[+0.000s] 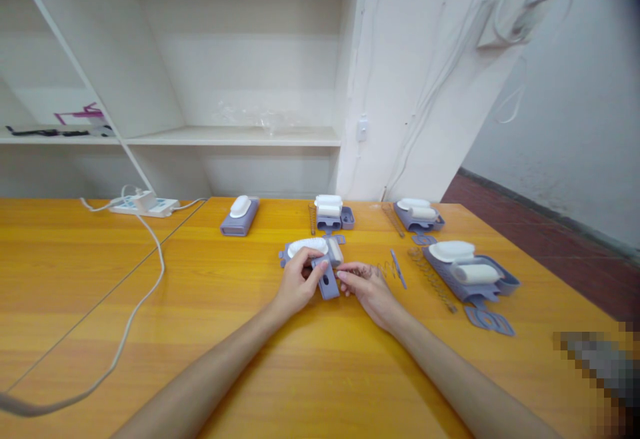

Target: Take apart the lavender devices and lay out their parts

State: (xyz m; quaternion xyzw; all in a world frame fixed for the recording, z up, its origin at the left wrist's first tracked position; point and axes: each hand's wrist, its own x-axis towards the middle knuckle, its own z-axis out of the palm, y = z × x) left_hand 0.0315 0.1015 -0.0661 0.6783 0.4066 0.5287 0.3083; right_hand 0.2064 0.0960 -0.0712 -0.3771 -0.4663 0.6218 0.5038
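Observation:
My left hand (296, 284) is closed on a small lavender plastic piece (327, 282), thumb and fingers pinching its upper end. My right hand (367, 286) pinches the end of a thin metal spring (376, 270) right beside that piece. Just behind my hands lies a lavender tray with a white brush-like pad and a white roller (314, 248). Both forearms reach in from the bottom over the yellow table (210, 332).
Several similar lavender-and-white sets lie further back (240, 216), (330, 211), (419, 214) and to the right (470, 271), with loose springs (433, 279) and a lavender rod (398, 268). A white power strip (145, 204) and cable (135, 312) lie left. White shelves stand behind.

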